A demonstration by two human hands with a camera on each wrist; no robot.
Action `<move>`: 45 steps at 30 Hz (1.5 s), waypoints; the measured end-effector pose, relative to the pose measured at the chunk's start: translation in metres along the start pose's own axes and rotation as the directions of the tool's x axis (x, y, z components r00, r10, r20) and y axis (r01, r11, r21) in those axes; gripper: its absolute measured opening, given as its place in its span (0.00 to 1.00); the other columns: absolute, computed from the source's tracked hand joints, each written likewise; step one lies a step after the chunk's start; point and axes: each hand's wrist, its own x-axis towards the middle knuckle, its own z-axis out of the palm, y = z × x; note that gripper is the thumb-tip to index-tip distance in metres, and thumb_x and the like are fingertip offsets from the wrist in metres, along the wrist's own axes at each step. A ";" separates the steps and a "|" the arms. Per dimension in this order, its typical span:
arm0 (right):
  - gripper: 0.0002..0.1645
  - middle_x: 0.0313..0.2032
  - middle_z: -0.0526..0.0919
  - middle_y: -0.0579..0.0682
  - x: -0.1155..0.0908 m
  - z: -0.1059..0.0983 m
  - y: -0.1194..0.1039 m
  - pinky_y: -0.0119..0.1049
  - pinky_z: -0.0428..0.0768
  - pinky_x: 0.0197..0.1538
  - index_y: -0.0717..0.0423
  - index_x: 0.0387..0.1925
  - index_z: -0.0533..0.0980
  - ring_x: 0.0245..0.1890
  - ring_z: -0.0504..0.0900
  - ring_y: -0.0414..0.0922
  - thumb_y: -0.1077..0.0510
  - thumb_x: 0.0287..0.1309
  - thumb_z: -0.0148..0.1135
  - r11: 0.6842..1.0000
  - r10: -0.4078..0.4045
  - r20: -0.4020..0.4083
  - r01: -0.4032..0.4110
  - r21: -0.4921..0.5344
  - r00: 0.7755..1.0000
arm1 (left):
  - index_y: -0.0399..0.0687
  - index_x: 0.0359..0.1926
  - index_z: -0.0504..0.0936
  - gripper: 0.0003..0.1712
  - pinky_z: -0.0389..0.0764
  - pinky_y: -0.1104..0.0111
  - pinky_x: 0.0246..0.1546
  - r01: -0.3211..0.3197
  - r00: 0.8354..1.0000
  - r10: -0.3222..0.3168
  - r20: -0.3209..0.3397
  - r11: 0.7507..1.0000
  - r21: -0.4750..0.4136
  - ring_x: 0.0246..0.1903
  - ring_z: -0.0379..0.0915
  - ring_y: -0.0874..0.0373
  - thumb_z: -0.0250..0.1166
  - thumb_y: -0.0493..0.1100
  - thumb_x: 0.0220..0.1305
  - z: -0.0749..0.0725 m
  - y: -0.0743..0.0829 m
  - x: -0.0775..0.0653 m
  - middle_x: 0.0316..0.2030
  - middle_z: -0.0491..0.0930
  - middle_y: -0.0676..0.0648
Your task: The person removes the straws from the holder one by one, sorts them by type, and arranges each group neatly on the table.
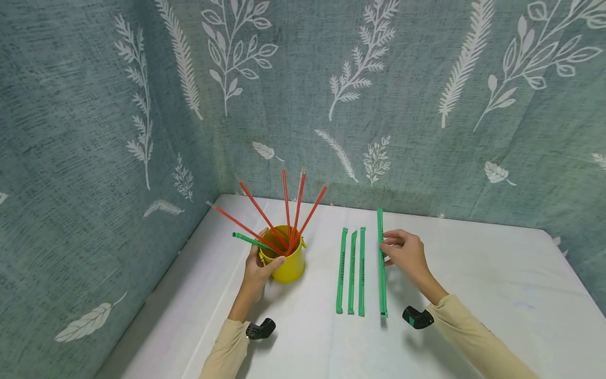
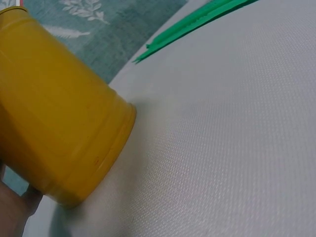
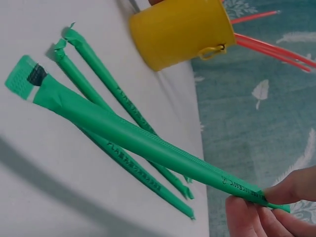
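My left hand [image 1: 255, 272] grips a small yellow bucket [image 1: 291, 267], thumb over the near rim and fingers round its left side. Several red straws [image 1: 286, 195] fan out of the bucket, along with one green paper-wrapped straw [image 1: 246, 239] leaning left. Between thumb and fingertips, my right hand [image 1: 406, 255] pinches another green-wrapped straw [image 3: 148, 143], raised over the white table. To its left, three more wrapped straws [image 1: 352, 279] lie side by side on the table. In the left wrist view, the bucket's base [image 2: 106, 173] appears close to the tabletop.
A white cloth-covered table [image 1: 497, 284] spreads under everything. Behind it and on the left hang grey-green curtains [image 1: 293, 95] with white leaf prints. Black wrist devices [image 1: 418, 318] sit at both beige sleeves [image 1: 473, 337].
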 end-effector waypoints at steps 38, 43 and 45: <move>0.17 0.27 0.80 0.59 0.015 0.034 0.032 0.36 0.78 0.17 0.74 0.41 0.75 0.13 0.77 0.43 0.67 0.49 0.59 0.972 0.075 -0.002 -0.074 -0.223 0.997 | 0.51 0.70 0.57 0.44 0.67 0.72 0.58 -0.040 0.999 0.040 0.008 0.999 -0.034 0.58 0.65 0.49 0.65 0.32 0.55 -0.001 0.001 -0.002 0.61 0.67 0.41; 0.15 0.25 0.78 0.58 0.017 0.038 0.036 0.34 0.77 0.16 0.74 0.40 0.75 0.12 0.75 0.41 0.68 0.48 0.59 0.959 0.081 0.002 -0.077 -0.273 0.997 | 0.51 0.70 0.57 0.43 0.67 0.72 0.57 -0.032 0.999 0.032 0.008 0.999 -0.025 0.58 0.65 0.49 0.65 0.32 0.55 0.000 0.001 -0.002 0.61 0.67 0.41; 0.14 0.25 0.78 0.57 0.017 0.039 0.037 0.34 0.76 0.16 0.74 0.39 0.75 0.11 0.75 0.40 0.68 0.48 0.59 0.956 0.074 -0.002 -0.072 -0.285 0.997 | 0.49 0.70 0.57 0.43 0.67 0.72 0.58 -0.037 0.999 0.038 0.010 0.999 -0.026 0.58 0.65 0.49 0.64 0.32 0.55 0.000 0.001 -0.002 0.61 0.67 0.41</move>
